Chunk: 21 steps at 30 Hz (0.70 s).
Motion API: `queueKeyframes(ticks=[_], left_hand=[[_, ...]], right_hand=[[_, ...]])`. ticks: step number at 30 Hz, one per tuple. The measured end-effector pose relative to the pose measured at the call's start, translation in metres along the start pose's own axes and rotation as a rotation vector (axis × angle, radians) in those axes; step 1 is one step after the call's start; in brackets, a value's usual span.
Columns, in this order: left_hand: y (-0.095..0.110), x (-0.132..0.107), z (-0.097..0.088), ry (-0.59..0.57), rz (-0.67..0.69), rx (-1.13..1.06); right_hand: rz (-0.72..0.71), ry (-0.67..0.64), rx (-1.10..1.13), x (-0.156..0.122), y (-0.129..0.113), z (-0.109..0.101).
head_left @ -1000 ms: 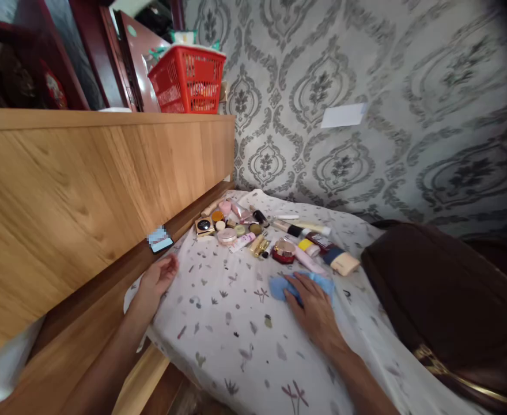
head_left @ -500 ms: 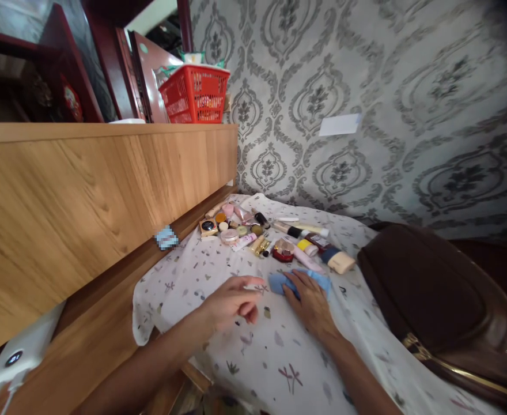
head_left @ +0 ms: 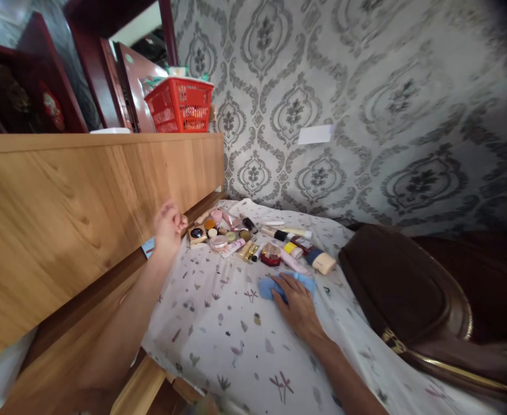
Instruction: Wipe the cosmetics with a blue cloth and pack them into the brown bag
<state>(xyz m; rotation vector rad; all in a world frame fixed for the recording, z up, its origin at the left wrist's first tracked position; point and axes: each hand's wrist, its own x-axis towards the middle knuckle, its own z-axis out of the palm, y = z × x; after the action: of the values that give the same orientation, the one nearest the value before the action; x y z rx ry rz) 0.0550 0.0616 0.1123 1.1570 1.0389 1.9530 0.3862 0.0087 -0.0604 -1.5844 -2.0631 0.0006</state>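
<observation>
My right hand (head_left: pixel 295 302) rests on a folded blue cloth (head_left: pixel 267 287), its fingers bent over it and pressing it against the white printed fabric (head_left: pixel 219 357). Up beside the wooden panel, my left hand (head_left: pixel 169 223) is raised with its fingers curled in, and nothing shows between them. Just below that hand, a small light-blue item (head_left: pixel 148 246) is partly covered by the wrist. Beyond both hands lie several cosmetics, among them a compact with a black round centre (head_left: pixel 197 232), a red-based palette (head_left: pixel 271 253), and a beige bottle with a dark blue cap (head_left: pixel 324 262).
A brown leather bag (head_left: pixel 392 288) takes up the right side. On top of the wooden unit (head_left: pixel 84 196) stands a red plastic basket (head_left: pixel 180 105). At the lower left, a white device (head_left: pixel 5 369) lies on the wooden ledge. Patterned wallpaper closes off the back.
My left hand has moved away from beside the right hand, up and left to the wooden panel, and its fingers have curled in. The right hand stays on the blue cloth.
</observation>
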Motion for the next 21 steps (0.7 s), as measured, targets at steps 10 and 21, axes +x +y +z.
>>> queueKeyframes(ticks=[10, 21], left_hand=[[-0.172, -0.006, 0.055, -0.450, 0.253, 0.806], [-0.167, -0.019, 0.046, -0.628, 0.453, 1.368]], right_hand=[[-0.081, 0.169, 0.152, -0.012, 0.000, -0.003], [-0.107, 0.209, 0.333, -0.008, -0.010, -0.028]])
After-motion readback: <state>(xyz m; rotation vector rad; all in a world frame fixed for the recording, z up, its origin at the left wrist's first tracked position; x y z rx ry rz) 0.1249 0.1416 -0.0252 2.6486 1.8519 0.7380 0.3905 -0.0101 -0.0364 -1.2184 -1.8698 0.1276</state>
